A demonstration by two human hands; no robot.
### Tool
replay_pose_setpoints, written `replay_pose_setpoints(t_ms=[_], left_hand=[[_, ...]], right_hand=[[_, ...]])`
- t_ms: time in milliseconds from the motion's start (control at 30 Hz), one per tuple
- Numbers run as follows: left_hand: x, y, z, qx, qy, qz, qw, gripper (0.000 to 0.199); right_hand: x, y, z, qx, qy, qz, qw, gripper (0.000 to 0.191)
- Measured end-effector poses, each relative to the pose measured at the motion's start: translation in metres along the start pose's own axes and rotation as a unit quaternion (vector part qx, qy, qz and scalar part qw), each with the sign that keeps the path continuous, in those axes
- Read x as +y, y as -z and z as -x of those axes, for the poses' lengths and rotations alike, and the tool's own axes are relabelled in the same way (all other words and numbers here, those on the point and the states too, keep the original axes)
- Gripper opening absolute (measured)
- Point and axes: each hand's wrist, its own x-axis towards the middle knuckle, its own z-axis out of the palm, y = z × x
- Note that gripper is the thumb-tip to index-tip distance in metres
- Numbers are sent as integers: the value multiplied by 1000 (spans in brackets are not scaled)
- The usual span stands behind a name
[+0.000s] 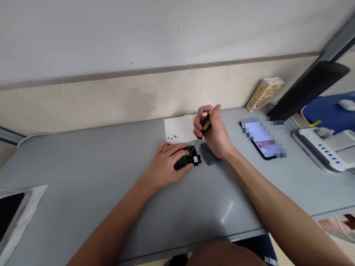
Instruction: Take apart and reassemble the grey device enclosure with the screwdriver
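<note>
Near the middle of the grey table lies a small black device with green circuitry and a white label. My left hand is closed around its left side, fingers above and thumb below. My right hand grips a black and yellow screwdriver, whose thin shaft slants down to the left with its tip at the device. A dark grey flat piece rests under and beside my right hand. Behind the hands is a white sheet with several tiny dark pieces on it.
On the right are a phone, a carton, a black upright panel, a white multi-port device and a mouse on a blue mat. A dark tablet-like object lies at the far left. The wall borders the table.
</note>
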Motion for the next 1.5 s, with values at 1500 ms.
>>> replay_pose_setpoints(t_ms=[1500], left_hand=[[-2, -1, -1, -8, 12, 14, 1000, 20]], right_hand=[[-9, -1, 3, -52, -36, -43, 997, 52]])
